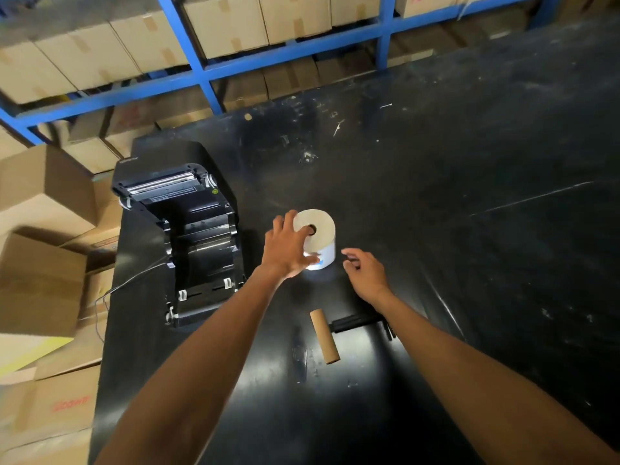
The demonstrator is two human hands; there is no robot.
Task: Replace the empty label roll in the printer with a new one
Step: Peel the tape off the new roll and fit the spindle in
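A: Entry. Printer (188, 243) sits at the left edge of the black counter (436, 229), lid up, roll bay bare as far as I can see. Step in hand?

B: Picking up the new label roll (317, 234). It stands on end mid-counter, just right of the printer. Left hand (288, 246) is on it: fingers spread over the top face, thumb low on the near side. Touching, not yet a closed grasp. Right hand (364, 268) hovers just beside the roll, loose and holding nothing.

A: The old one?

B: Judged done. Empty cardboard core (324, 336) lies on the counter near the body, with the black spindle (360, 322) lying right beside it, partly under the right forearm.

A: Next move calls for?

B: Probably closing both hands on the roll, then threading the spindle through its centre hole before seating it in the bay.

A: Obstructions?

B: None between roll and printer. A cable (110, 293) trails off the printer's left side, clear of the path. Cardboard boxes (47, 203) crowd the counter's left; blue shelving (208, 72) stands behind.
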